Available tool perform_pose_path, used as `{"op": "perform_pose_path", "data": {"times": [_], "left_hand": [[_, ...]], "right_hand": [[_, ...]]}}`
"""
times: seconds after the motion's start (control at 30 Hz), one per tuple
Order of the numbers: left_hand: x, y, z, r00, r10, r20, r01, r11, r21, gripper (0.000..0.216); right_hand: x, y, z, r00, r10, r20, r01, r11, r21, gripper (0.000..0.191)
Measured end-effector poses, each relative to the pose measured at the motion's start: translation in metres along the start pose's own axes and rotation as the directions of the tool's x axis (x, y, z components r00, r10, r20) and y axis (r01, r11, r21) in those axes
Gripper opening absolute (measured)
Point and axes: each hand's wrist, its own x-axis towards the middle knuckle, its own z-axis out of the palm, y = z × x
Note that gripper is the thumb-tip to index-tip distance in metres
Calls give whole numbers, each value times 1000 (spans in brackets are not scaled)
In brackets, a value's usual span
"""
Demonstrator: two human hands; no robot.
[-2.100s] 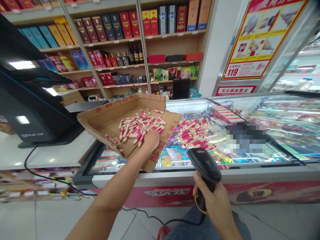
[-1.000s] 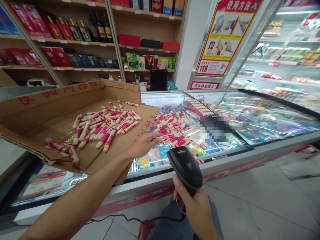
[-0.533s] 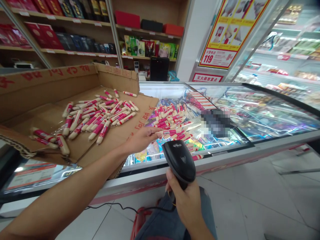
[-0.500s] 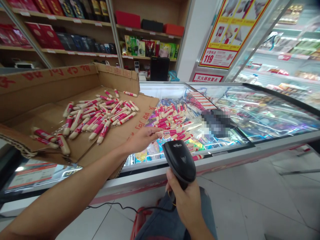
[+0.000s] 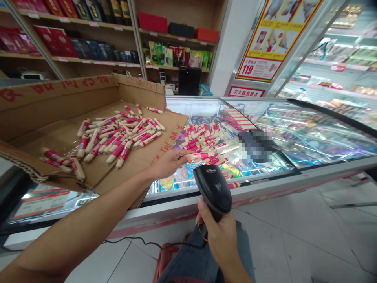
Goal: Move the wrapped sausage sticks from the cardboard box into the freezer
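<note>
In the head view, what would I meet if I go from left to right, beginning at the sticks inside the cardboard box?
Wrapped sticks in the cardboard box, left hand, black scanner in the right hand, dark pixelated object, lit shelves.

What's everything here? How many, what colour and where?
Freezer: one, white-edged, middle
Cardboard box: one, brown, on freezer's left part
Wrapped sticks: dozens, cream and pink, in box and on freezer
Scanner: one, black, front centre
Cable: one, black, below scanner
Pixelated thing: one, dark, on freezer
Stocked shelves: several, wooden, behind
Upright panel: one, black, behind freezer
Poster: one, red and yellow, behind right
Lit shelves: several, whitish, far right
Floor: one, pale, below
Jeans: one pair, blue, bottom
Left grip: one, holding a stick
Right grip: one, round the scanner
</note>
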Motion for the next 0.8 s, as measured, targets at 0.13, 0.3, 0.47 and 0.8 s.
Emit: {"op": "perform_pose_path", "data": {"times": [0.13, 0.3, 0.47, 0.8], "left_hand": [[0, -1, 0, 1000, 7, 5, -7, 1000, 18, 37], [0, -3, 0, 1000, 3, 9, -3, 999, 39, 37], [0, -5, 0, 1000, 11, -27, -8, 995, 101, 38], [4, -13, -3, 985, 27, -173, 7, 981, 192, 42]], "right_hand": [[0, 0, 0, 1000, 6, 17, -6, 1000, 0, 37], [0, -2, 0, 1000, -2, -1, 2, 1000, -4, 36], [1, -2, -1, 1000, 14, -6, -14, 1000, 13, 36], [2, -3, -9, 999, -40, -11, 40, 998, 51, 33]]}}
